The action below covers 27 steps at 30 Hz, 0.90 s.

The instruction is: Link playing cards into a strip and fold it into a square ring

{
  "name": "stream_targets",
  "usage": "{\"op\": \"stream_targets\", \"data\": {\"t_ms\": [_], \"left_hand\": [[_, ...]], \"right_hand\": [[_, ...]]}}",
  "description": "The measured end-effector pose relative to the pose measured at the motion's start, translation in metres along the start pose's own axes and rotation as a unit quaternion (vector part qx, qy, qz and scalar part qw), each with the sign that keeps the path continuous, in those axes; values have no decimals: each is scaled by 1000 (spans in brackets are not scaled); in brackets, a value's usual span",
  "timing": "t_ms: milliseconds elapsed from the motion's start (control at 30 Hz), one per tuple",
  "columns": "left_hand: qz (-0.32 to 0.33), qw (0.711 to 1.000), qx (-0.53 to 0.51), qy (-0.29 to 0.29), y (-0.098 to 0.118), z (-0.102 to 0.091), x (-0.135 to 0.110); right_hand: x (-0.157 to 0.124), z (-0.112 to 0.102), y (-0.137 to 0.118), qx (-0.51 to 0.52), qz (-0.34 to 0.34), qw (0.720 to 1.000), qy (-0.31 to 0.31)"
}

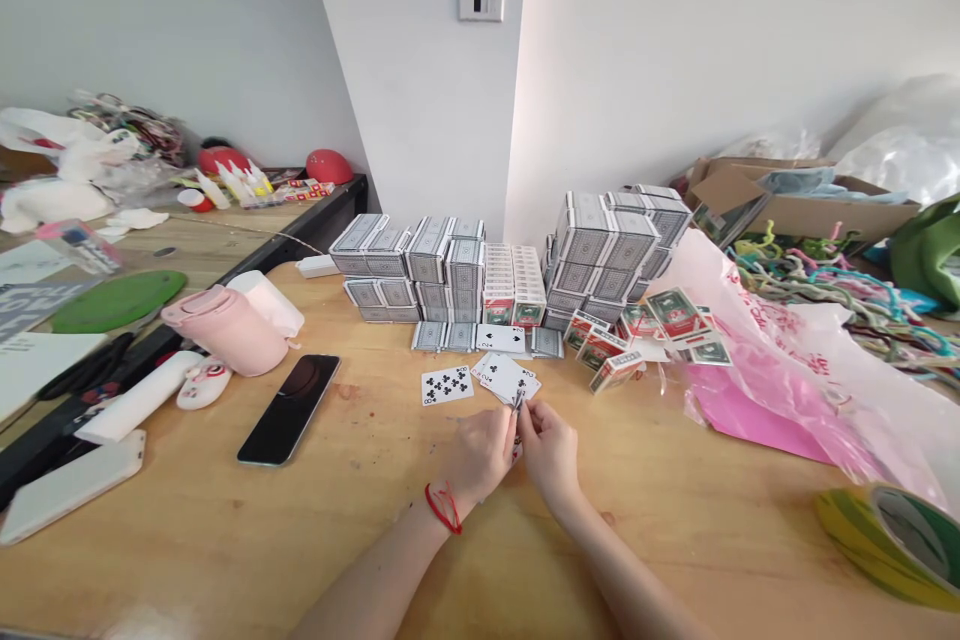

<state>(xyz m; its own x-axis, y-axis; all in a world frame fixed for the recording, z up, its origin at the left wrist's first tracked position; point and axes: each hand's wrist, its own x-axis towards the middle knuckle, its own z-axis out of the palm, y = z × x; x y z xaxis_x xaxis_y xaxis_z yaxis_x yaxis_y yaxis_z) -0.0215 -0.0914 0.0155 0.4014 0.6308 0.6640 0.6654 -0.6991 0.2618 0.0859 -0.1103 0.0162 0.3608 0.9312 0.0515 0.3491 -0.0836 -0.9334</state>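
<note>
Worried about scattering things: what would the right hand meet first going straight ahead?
Probably the loose cards just beyond the right hand and its held card; boxes stand farther back.

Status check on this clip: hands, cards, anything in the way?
Left hand and right hand together, fingers pinching a thin stack of cards low over the table. Loose cards face up just beyond. Phone off left, apart from hands.

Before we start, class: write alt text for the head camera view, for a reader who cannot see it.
The left hand and right hand together pinch playing cards above a wooden table. Face-up cards and stacked card boxes lie beyond them, a black phone to the left.
</note>
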Motion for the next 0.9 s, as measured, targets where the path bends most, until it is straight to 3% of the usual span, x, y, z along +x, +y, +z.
{"op": "stream_targets", "data": {"t_ms": [300, 400, 500, 600, 733, 900], "left_hand": [[4, 1000, 8, 1, 4, -5, -4], [-90, 996, -19, 3, 1, -4, -7], [-212, 974, -79, -5, -6, -5, -6], [-274, 955, -112, 6, -13, -8, -3], [-287, 950, -119, 19, -16, -9, -2], [-277, 953, -118, 11, -14, -5, -6]], "right_hand": [[8, -2, 8, 0, 20, 1000, -1], [14, -6, 8, 52, 21, 998, -36], [16, -8, 3, 152, 31, 981, -117], [14, -7, -2, 203, 47, 958, -195], [12, -6, -2, 182, 57, 955, -225], [9, -6, 0, 68, -2, 982, -175]]}}
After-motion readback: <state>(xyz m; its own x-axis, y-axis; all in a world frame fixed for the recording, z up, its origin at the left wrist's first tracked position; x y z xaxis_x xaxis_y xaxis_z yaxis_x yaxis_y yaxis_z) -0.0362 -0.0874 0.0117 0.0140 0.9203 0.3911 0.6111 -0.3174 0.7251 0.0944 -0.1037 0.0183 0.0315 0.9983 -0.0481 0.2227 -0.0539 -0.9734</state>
